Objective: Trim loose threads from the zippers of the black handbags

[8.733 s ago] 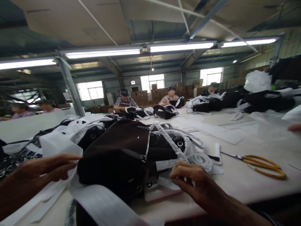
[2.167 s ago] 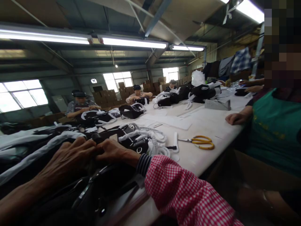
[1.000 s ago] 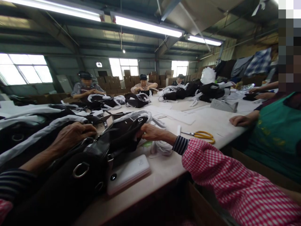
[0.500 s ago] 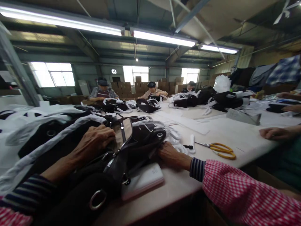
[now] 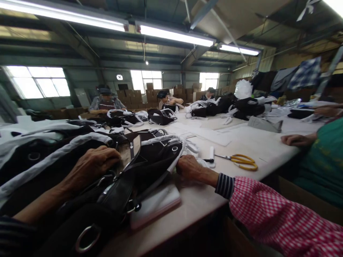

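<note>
A black bag (image 5: 150, 160) with a zipped opening, a beige lining and metal eyelets lies in front of me. My left hand (image 5: 98, 162) is closed at the left edge of the opening, its fingertips curled in by the lining. At the bag's right end my right hand (image 5: 189, 167) forms a fist around a white-wrapped strap (image 5: 177, 153); the fingertips are hidden. Under the bag's near side a pale flat box (image 5: 158, 205) lies on the table. Scissors with yellow handles (image 5: 243, 161) rest to the right of my right hand.
More black bags with white-wrapped handles (image 5: 72, 146) are piled at left. Across the white table (image 5: 241, 142) lie further bags (image 5: 162, 116), and several people sit there. On the right, a co-worker's hand (image 5: 297, 140) rests at the table edge near a grey piece (image 5: 265, 124).
The view has turned slightly right. The white-wrapped strap now curves over the bag's right end to my right hand, which has risen slightly. My left hand stays at the opening.
</note>
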### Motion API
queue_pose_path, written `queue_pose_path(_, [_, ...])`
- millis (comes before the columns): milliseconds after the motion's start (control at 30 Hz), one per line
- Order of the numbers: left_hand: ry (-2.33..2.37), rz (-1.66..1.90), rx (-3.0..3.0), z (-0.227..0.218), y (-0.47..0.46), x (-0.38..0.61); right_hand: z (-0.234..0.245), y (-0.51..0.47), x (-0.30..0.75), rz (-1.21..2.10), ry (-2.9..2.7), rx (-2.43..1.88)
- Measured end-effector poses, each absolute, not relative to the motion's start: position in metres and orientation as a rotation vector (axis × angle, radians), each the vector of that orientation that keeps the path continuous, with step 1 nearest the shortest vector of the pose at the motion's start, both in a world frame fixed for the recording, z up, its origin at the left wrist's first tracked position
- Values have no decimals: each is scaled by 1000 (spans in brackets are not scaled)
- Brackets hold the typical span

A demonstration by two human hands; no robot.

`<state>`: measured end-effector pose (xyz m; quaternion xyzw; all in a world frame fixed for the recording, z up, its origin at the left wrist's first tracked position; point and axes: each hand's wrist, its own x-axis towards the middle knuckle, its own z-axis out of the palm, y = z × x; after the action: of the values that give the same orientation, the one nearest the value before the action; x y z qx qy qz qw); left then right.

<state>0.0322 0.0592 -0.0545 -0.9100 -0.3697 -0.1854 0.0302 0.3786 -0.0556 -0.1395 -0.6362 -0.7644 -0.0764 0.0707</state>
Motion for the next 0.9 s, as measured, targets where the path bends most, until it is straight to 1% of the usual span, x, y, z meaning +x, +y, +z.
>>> queue_pose_path(100, [-1208, -592, -2809, -57, 61, 32, -132, -58, 383, -214, -2380, -1895])
queue_pose_path(233, [-1179, -632, -2785, -60, 58, 29, -119, -73, 387, -158, -2387, -1836])
queue_pose_path(433, [-860, -698, -2721, -67, 57, 23, -97, -109, 395, 5, -2162, -1669])
queue_pose_path(533, [-642, -747, -2654, -70, 54, 21, -85, -125, 398, 264, -1990, -1657])
queue_pose_path(700, [-492, -731, -2573, -71, 46, 25, -58, -128, 395, 975, -1629, -1482])
queue_pose_path(767, [-465, -724, -2557, -71, 44, 28, -46, -115, 384, 1089, -1547, -1365])
queue_pose_path(900, [-421, -702, -2529, -70, 43, 28, -26, -64, 335, 1100, -1503, -1280])
